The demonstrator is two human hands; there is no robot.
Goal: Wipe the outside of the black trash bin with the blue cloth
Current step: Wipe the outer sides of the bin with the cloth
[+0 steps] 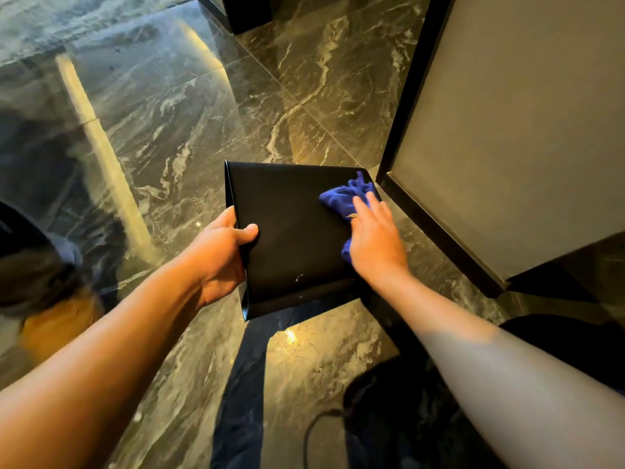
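Black trash bin (297, 238): one, tilted on its side, held up above the marble floor (152, 113), just beside the grey panel (507, 113). Your left hand (220, 255) gripped its left edge, thumb pressed on the broad upper face, the other fingers wrapped out of sight behind. Blue cloth (345, 198): one, bunched on that same face near the far right corner. Your right hand (375, 238) lay flat on the cloth, fingers spread, pressing it against the bin. Two bare forearms in view. A few pale scuffs near the bin's lower edge.
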